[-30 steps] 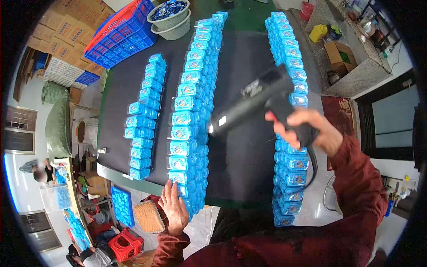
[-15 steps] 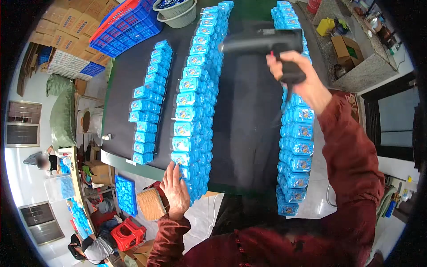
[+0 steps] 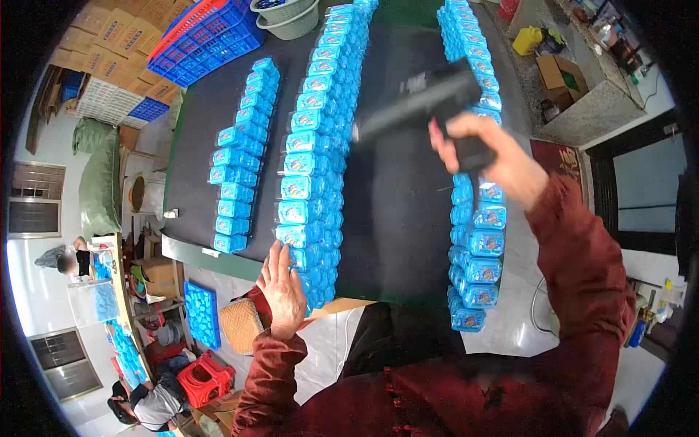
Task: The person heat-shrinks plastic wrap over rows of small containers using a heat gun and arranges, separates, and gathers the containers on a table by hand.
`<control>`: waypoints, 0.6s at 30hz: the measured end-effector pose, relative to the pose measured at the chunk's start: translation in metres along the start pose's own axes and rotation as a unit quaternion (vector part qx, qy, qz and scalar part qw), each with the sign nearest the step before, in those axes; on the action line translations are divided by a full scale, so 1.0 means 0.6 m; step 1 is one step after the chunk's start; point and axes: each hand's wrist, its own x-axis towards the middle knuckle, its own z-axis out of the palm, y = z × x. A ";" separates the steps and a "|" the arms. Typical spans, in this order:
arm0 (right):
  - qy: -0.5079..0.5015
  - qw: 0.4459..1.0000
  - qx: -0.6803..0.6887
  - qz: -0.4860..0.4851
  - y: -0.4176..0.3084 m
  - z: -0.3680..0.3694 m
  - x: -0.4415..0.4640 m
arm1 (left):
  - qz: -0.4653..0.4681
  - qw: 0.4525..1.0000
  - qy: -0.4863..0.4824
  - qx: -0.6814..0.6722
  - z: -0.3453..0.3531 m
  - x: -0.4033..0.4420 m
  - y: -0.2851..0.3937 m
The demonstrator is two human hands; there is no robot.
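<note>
Blue packs (image 3: 297,164) farther down the centre row now face the swung-down black blower (image 3: 419,105); right hand's (image 3: 495,153) fingers wrap its handle, left hand's (image 3: 282,297) slightly spread fingers touch lower packs.

Head-worn view, facing forward-down, above table (image 3: 397,226)

Packs (image 3: 296,186): glossy, partly transparent plastic | Gun-shaped tool (image 3: 422,100): plastic-looking body, finish blurred | Bench (image 3: 397,218): matt, cloth-like covering | Sleeve (image 3: 582,251): wrinkled cloth, faint sheen | Crate (image 3: 207,45): smooth plastic | Cartons (image 3: 113,45): matt cardboard
</note>
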 end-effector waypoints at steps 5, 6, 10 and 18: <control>-0.021 0.994 0.081 -0.069 -0.007 -0.041 0.074 | -0.007 1.000 0.006 -0.009 -0.001 -0.002 -0.002; -0.052 0.995 0.071 -0.056 0.002 -0.032 0.044 | -0.009 1.000 0.004 -0.008 -0.002 -0.003 -0.002; 0.019 0.993 -0.024 0.111 0.078 -0.005 -0.067 | -0.010 1.000 0.000 -0.015 -0.001 -0.002 0.002; -0.105 0.969 -0.207 -0.086 0.086 -0.036 0.020 | -0.010 1.000 0.009 -0.001 0.002 -0.003 0.001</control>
